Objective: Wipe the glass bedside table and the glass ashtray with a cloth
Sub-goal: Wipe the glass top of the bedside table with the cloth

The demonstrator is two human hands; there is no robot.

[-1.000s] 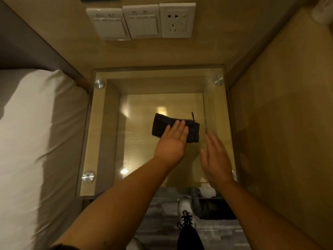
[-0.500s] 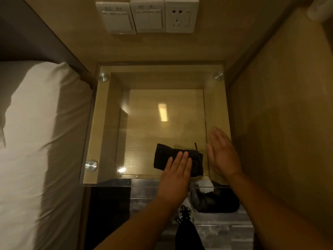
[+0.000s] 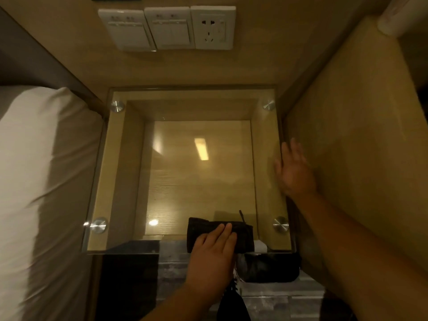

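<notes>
Place: a bedroom, hotel-like.
Left: bed (image 3: 34, 181) with white bedding.
Centre: glass bedside table (image 3: 115, 181) beside it.
Far wall: wood panelling carrying switches (image 3: 148, 28) and a socket (image 3: 213, 27).

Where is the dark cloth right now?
In the head view the dark cloth lies at the near edge of the glass table, right of middle, under the flat fingers of the left hand.

Dim amber light, glare on the glass table (image 3: 120, 172), blurred, bowed edges.
</notes>
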